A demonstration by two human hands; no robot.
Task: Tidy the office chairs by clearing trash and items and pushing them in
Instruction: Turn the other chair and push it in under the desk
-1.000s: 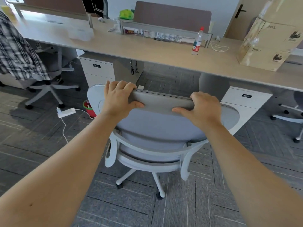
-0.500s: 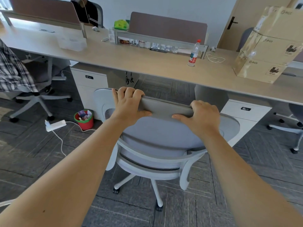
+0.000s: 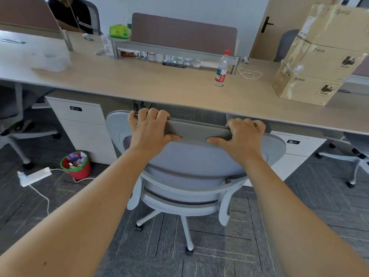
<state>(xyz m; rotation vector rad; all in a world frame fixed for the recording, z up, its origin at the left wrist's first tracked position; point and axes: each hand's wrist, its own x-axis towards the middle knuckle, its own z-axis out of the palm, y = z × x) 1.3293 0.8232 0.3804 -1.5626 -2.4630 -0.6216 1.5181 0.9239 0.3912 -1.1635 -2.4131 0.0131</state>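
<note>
A grey office chair with a white frame stands in front of me, its back towards me and its top close to the desk edge. My left hand grips the left part of the chair's top bar. My right hand grips the right part of the same bar. Both thumbs press on the near side of the backrest. The seat is hidden behind the backrest.
White drawer cabinets flank the gap under the desk. A red bin with trash and a white power strip lie on the floor at left. A water bottle and cardboard boxes stand on the desk. Other chairs stand at both sides.
The chair has rolled forward towards the desk with both hands on its back. The view has moved closer to the desk and turned a little to the left.
</note>
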